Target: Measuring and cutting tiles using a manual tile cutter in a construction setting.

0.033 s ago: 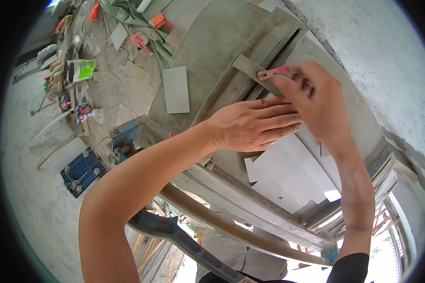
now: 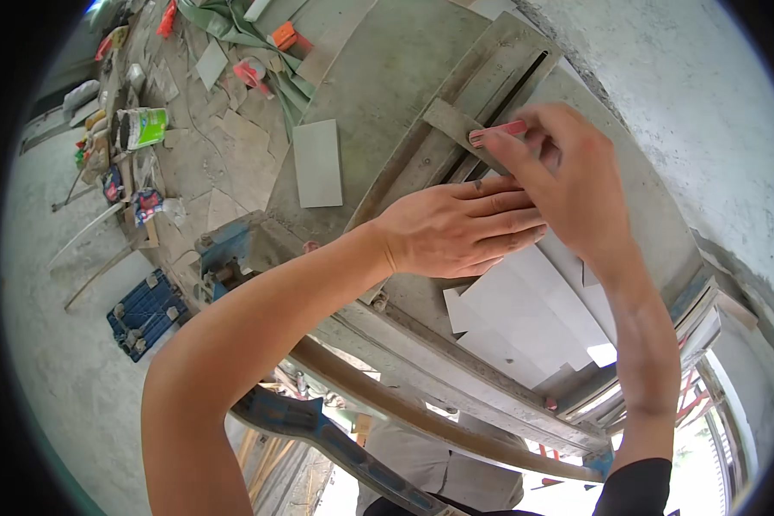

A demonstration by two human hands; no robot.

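My left hand [image 2: 460,225] lies flat, palm down and fingers stretched together, across the slotted metal guide and the edge of the pale tile pieces [image 2: 537,297]. Above its fingertips, my right hand [image 2: 580,176] is curled, its thumb along a small red lever-like piece [image 2: 500,131] and the other fingers bent behind it. The right fingers are a little blurred, and their tips are partly hidden. Under the red piece, a grey metal crossbar [image 2: 451,125] spans the guide. A long dark slot [image 2: 518,86] runs along the guide away from me.
A single pale tile [image 2: 319,163] lies on the grey board to the left. Beyond it are an orange object [image 2: 285,36], green cloth [image 2: 219,26] and a green-and-white bucket [image 2: 146,128]. A blue case [image 2: 146,314] stands on the floor. A concrete wall [image 2: 679,95] rises at right.
My right hand has shifted slightly left, and its thumb now covers part of the red piece. My left hand has stayed in place. The view has moved slightly.
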